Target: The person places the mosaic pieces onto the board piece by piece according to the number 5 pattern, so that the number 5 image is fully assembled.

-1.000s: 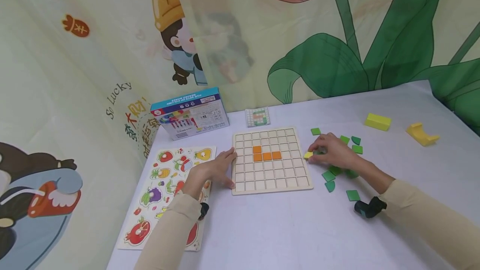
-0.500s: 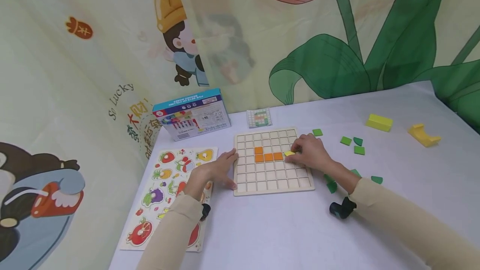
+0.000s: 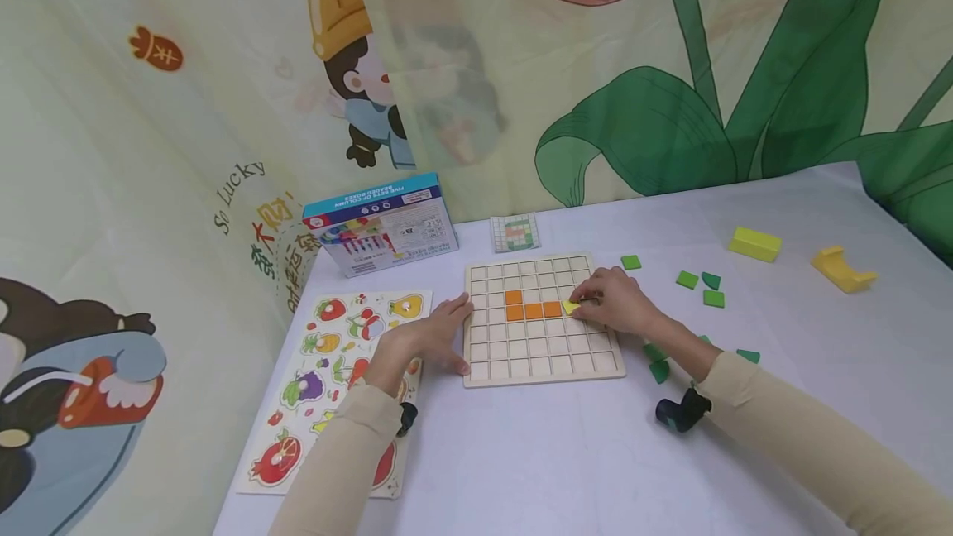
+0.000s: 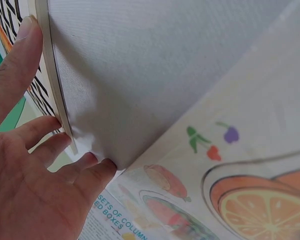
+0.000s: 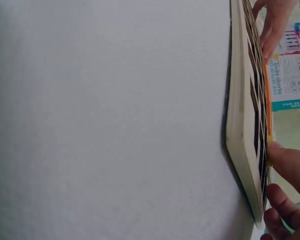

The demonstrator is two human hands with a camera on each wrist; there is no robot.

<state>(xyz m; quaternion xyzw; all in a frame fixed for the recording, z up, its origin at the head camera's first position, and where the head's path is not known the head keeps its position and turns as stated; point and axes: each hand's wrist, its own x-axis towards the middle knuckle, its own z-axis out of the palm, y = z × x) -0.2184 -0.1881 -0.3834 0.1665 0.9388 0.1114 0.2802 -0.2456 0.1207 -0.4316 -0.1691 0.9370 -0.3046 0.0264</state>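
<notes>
A wooden grid board [image 3: 542,362] lies on the white table, with several orange square tiles [image 3: 533,311] seated in its cells. My right hand [image 3: 616,301] pinches a small yellow tile [image 3: 569,308] between thumb and fingers, just right of the orange row. In the right wrist view the thumb is down at the board's surface beside the yellow piece; whether the tile lies flat in its cell cannot be told. Against the board's left edge rests my left hand [image 3: 435,336], thumb and fingers spread; in the left wrist view its thumb [image 4: 25,55] touches the board's rim.
Several green tiles [image 3: 713,299] lie scattered right of the board, some partly hidden by the right arm. Farther right are a yellow block [image 3: 755,244] and a yellow curved piece [image 3: 843,269]. A pattern card [image 3: 514,233], a box [image 3: 383,230] and a fruit puzzle board [image 3: 298,428] stand or lie around.
My right hand has carried the yellow tile leftward from beside the board to the cell right of the orange row. Over the last half second it shifted only slightly. The left hand stays put.
</notes>
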